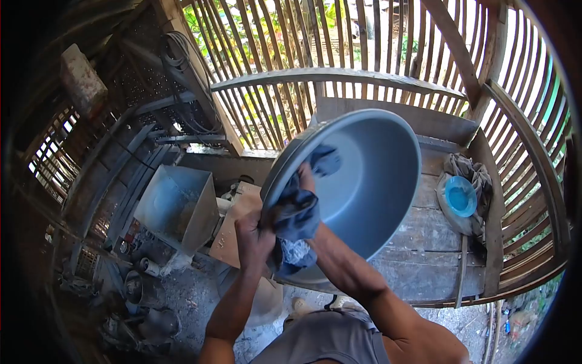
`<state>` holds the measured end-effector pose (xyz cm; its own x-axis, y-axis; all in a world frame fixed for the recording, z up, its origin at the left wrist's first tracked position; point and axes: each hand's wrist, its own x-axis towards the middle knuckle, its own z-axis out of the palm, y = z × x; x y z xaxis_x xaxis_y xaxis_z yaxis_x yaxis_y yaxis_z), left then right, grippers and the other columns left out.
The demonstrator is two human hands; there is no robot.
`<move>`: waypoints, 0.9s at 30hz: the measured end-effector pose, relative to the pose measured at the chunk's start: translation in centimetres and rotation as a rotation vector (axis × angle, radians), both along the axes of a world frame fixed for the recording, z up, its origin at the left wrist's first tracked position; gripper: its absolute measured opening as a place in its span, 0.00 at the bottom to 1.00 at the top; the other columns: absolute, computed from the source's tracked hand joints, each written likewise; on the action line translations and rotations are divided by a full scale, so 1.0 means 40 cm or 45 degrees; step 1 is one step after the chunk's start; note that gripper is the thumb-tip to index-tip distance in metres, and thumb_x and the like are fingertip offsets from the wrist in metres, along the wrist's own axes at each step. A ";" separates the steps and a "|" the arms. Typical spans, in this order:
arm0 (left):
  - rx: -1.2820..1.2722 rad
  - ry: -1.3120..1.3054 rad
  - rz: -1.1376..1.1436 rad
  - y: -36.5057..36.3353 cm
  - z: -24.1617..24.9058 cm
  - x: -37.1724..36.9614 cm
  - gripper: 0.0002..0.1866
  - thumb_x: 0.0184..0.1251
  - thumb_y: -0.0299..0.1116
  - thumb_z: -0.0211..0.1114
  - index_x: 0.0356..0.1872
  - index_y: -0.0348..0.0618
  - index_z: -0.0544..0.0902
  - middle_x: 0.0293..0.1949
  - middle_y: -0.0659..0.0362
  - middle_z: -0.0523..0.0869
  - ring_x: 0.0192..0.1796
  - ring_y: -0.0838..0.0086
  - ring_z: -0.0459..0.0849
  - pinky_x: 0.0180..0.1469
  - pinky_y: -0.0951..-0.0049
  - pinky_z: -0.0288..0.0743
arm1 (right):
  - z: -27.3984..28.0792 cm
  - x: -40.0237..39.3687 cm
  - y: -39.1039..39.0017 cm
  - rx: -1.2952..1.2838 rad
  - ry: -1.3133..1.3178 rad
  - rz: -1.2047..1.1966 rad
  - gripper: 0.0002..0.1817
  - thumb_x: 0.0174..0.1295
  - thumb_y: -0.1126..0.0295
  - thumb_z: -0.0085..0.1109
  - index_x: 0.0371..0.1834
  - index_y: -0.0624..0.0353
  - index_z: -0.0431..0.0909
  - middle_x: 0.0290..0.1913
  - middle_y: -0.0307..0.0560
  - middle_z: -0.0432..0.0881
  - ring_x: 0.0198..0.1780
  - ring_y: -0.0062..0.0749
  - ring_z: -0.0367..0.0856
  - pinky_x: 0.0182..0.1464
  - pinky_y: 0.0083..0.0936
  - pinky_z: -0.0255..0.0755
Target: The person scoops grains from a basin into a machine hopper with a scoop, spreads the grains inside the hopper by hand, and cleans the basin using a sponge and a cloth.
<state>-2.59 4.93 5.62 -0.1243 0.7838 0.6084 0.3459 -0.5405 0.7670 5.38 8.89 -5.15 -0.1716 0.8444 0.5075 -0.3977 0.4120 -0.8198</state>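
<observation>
A large grey-blue basin is tilted up on its side in front of me, its open mouth facing right and toward me. My left hand is closed at the basin's near left rim, its fingertips partly hidden by dark cloth. Inside the rim, my right hand is closed on a dark cloth, which bunches over my wrist and hangs down between my forearms. Another dark part of cloth lies against the basin's inner wall, just past my right fingers. Some of my right fingers are hidden.
Behind the basin is a wooden bench. At its right end sit a small blue bowl and a crumpled grey-brown cloth. A metal hopper-like bin stands left, near a brown board. Slatted walls enclose the space.
</observation>
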 end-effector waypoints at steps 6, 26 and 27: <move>-0.085 0.037 0.085 0.056 -0.001 -0.045 0.26 0.74 0.45 0.71 0.21 0.32 0.78 0.15 0.65 0.70 0.24 0.84 0.65 0.26 0.71 0.59 | -0.224 0.109 -0.086 -0.412 -0.974 -0.449 0.25 0.67 0.44 0.58 0.52 0.55 0.78 0.46 0.49 0.81 0.49 0.42 0.83 0.50 0.37 0.79; 0.228 0.274 0.262 -0.005 0.086 0.034 0.12 0.56 0.20 0.68 0.19 0.35 0.72 0.16 0.54 0.72 0.17 0.71 0.70 0.23 0.66 0.61 | -0.121 0.691 -0.257 0.569 -1.916 -0.453 0.21 0.42 0.55 0.73 0.37 0.56 0.85 0.43 0.54 0.85 0.48 0.51 0.83 0.53 0.42 0.76; 0.295 0.311 0.293 -0.019 0.094 0.033 0.13 0.57 0.20 0.68 0.19 0.35 0.73 0.16 0.56 0.71 0.18 0.74 0.70 0.23 0.68 0.60 | -0.111 0.754 -0.267 0.418 -1.913 -0.629 0.21 0.41 0.55 0.74 0.35 0.57 0.84 0.42 0.53 0.85 0.47 0.50 0.83 0.52 0.42 0.75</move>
<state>-1.27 4.17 9.38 -0.1108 0.5912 0.7989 0.6350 -0.5763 0.5145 35.53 -1.79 -9.58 -0.4131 0.8596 0.3007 0.8600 0.4768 -0.1816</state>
